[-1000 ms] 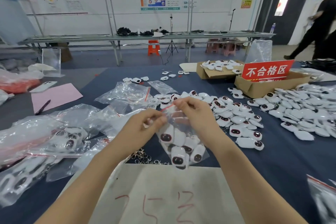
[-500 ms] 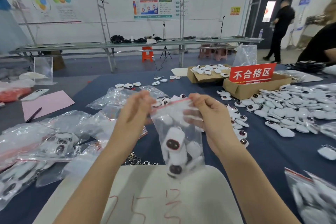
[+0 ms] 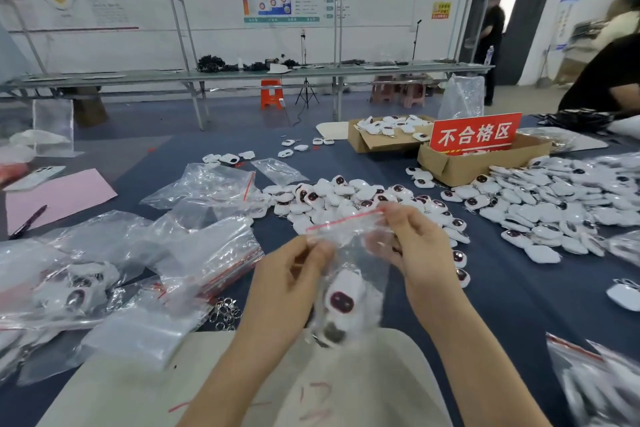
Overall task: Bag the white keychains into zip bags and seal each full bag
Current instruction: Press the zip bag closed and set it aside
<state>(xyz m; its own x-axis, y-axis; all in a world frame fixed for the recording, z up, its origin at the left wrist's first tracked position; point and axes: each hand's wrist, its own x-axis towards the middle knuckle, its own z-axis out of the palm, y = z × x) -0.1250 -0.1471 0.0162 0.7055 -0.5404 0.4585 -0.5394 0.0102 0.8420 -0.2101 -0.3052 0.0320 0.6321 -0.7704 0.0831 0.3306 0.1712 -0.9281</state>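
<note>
The left hand [image 3: 291, 282] pinches the top left corner of a clear zip bag [image 3: 356, 253], its fingers curled on the plastic. The right hand [image 3: 417, 246] pinches the right end of the bag's red zip strip [image 3: 346, 220]. The zip bag hangs between them above the dark blue tabletop [image 3: 502, 295], its lower part blurred. Several white keychains [image 3: 341, 298] are bunched at its bottom, and one shows a dark oval face. Whether the strip is pressed closed cannot be told.

Just behind the zip bag lies a loose heap of keychains [image 3: 356, 196], and farther to its right a larger heap [image 3: 561, 198]. To the left of the zip bag lie empty bags [image 3: 204, 184] and filled bags [image 3: 74, 288], with key rings [image 3: 227, 312] nearer to it. Beneath the zip bag sits a white board [image 3: 221, 378] with red handwriting.
</note>
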